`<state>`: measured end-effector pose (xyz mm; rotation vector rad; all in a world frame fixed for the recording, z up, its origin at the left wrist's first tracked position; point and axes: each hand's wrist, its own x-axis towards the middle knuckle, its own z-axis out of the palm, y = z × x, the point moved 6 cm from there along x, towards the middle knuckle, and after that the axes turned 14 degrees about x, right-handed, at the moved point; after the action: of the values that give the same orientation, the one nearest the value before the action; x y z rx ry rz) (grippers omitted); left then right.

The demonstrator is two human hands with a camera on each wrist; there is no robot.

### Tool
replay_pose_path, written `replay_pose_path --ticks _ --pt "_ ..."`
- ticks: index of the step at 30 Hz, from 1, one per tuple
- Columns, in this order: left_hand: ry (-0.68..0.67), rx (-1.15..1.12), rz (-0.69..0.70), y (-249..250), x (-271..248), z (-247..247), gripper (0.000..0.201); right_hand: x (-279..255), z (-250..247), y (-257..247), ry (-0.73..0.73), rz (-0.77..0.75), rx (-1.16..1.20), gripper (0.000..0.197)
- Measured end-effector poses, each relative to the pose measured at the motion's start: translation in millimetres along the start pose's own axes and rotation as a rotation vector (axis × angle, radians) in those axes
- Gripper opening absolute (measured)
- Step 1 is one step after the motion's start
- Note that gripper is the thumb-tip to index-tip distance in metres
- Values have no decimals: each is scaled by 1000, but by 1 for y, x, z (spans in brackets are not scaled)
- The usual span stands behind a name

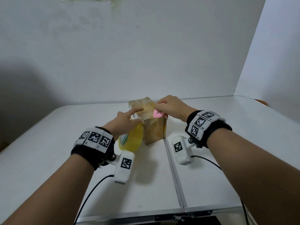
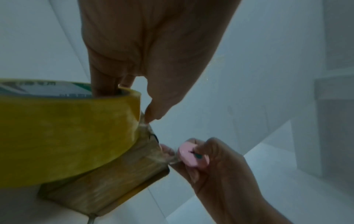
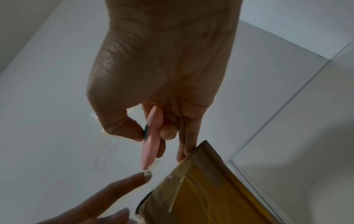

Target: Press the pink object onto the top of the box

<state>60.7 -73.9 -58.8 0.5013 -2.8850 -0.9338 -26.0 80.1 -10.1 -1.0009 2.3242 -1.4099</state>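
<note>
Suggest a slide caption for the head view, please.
Left hand holding yellow tape roll against taped box; right hand gripping pink cutter.

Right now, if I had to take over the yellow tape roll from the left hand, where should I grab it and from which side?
Probably by the rim, fingers hooked through the core as the left hand does now. Come from the left: the tape roll stands on edge against the box, so its right side is blocked, and the right hand with the pink cutter works over the top.
</note>
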Motion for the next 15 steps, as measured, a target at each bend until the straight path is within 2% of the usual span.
replay_pose_path --ticks 4,11,13,15 --pt "25 203 -1 11 5 5 44 -1 1 1 -8 -2 -12 28" --pt "4 229 -6 11 12 2 51 -14 -6 4 -93 44 -143 24" --pt "13 231 -10 10 14 2 51 -17 -16 2 -50 37 -116 27" --pt "22 220 -17 9 16 3 51 -18 -29 0 57 -2 -49 29"
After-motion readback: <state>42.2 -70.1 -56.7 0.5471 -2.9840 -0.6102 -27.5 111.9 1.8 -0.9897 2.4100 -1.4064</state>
